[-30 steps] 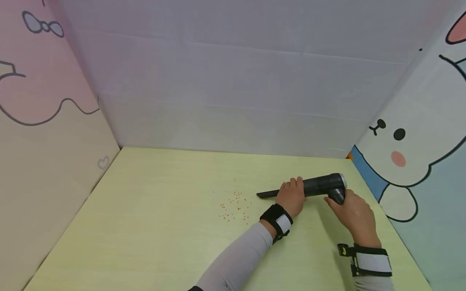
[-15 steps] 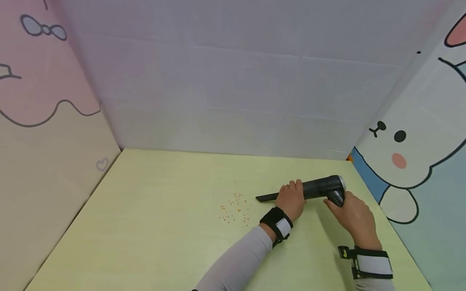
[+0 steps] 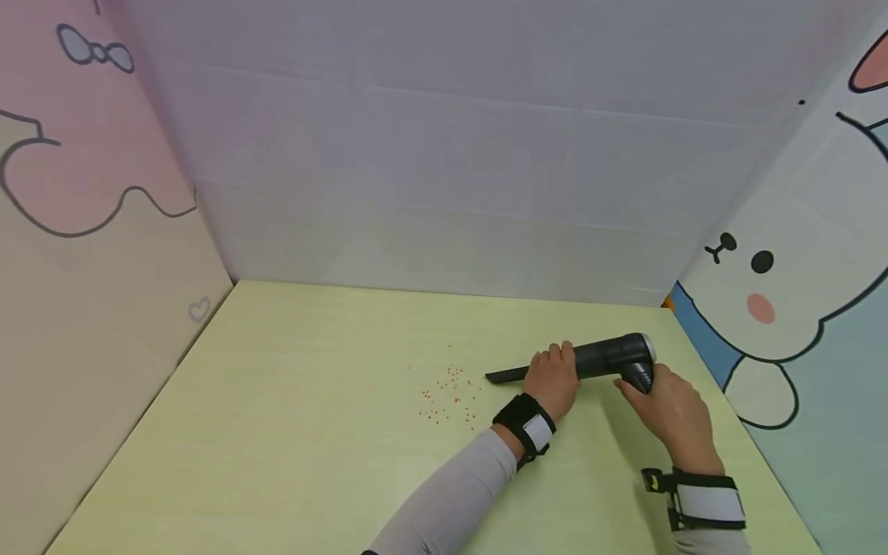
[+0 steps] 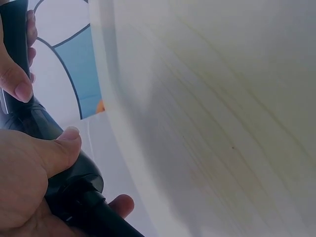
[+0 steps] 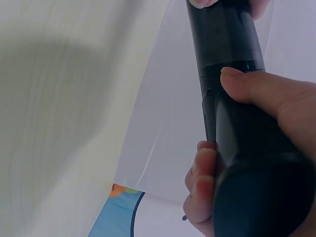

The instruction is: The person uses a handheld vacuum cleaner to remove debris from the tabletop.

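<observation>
Both hands hold a black handheld vacuum cleaner (image 3: pixel 610 355) above the right part of the table. The left hand (image 3: pixel 553 383) grips its front, where the flat nozzle (image 3: pixel 505 375) joins the body. In the left wrist view, that thumb lies along the black barrel (image 4: pixel 81 170). The right hand (image 3: pixel 674 412) is wrapped round the angled handle (image 3: pixel 638 376) at the rear; the right wrist view shows its thumb (image 5: pixel 237 84) on the casing and fingers curled underneath. Small orange-red crumbs (image 3: pixel 455 399) lie scattered just left of the nozzle tip.
The pale yellow table (image 3: pixel 277 432) meets a plain whitish back wall (image 3: pixel 430 169). A pink and beige panel (image 3: pixel 104 308) stands at the left, and a panel with a cartoon animal (image 3: pixel 805 308) at the right.
The vacuum cleaner and both hands have shifted very slightly left, toward the crumbs. Both grips look the same, and the crumbs lie as before.
</observation>
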A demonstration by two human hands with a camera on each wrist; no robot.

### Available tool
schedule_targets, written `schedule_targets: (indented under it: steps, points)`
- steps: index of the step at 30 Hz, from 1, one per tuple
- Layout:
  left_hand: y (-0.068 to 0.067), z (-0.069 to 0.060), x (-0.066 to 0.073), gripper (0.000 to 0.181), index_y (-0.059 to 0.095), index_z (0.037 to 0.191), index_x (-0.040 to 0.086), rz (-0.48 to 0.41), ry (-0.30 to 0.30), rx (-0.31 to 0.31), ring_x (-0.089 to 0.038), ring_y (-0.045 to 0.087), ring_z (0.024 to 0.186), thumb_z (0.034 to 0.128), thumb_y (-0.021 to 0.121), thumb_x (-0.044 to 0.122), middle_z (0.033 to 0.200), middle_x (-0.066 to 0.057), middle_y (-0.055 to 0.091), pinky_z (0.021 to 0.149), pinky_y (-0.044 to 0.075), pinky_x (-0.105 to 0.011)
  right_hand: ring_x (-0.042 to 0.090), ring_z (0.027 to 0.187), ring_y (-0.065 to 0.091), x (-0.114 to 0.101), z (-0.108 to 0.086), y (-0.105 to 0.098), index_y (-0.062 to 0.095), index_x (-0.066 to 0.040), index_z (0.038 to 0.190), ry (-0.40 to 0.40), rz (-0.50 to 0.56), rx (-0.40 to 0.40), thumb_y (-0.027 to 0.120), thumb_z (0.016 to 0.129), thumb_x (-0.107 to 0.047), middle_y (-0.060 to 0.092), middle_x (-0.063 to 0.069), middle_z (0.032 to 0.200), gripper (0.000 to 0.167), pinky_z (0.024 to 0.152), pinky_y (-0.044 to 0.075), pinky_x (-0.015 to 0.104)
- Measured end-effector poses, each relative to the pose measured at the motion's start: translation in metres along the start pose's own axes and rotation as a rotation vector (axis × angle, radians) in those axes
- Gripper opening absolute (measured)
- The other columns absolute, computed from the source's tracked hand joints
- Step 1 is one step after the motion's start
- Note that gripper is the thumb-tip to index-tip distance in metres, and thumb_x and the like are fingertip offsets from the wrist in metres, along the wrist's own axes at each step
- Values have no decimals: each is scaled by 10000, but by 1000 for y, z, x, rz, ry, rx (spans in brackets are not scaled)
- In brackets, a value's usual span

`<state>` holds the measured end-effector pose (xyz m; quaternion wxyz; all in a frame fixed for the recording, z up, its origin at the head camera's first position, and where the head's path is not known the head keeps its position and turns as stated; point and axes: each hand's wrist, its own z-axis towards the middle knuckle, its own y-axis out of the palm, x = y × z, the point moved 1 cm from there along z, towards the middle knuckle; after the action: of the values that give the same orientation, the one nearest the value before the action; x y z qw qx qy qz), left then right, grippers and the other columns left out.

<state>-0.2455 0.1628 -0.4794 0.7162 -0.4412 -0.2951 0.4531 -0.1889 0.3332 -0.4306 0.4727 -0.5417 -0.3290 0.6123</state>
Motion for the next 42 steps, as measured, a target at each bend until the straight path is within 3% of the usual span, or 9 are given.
schedule_targets:
  steps: [10, 34, 42]
  points:
    - [6, 0, -1, 615, 528, 1278, 102, -6, -7, 5, -148, 670, 1009, 870, 770, 493, 1111, -21, 630, 978, 504, -270, 228, 497, 481, 0, 1, 2, 510, 79, 879, -2, -2, -2, 716, 927, -405, 490, 113, 635, 528, 421, 354, 351]
    - [-4, -10, 2, 603, 544, 1257, 109, 17, -19, 35, -138, 667, 976, 859, 784, 493, 1074, -10, 629, 952, 512, -265, 221, 512, 490, 2, -4, 2, 518, 77, 905, -1, 2, -22, 722, 925, -415, 503, 106, 647, 533, 432, 360, 349]
    - [-4, -14, 3, 586, 561, 1221, 113, 29, -22, 88, -131, 671, 934, 839, 807, 484, 1041, -5, 634, 920, 526, -259, 217, 506, 482, 2, -6, 2, 515, 67, 889, -9, 4, -21, 722, 925, -423, 494, 94, 636, 533, 428, 355, 348]
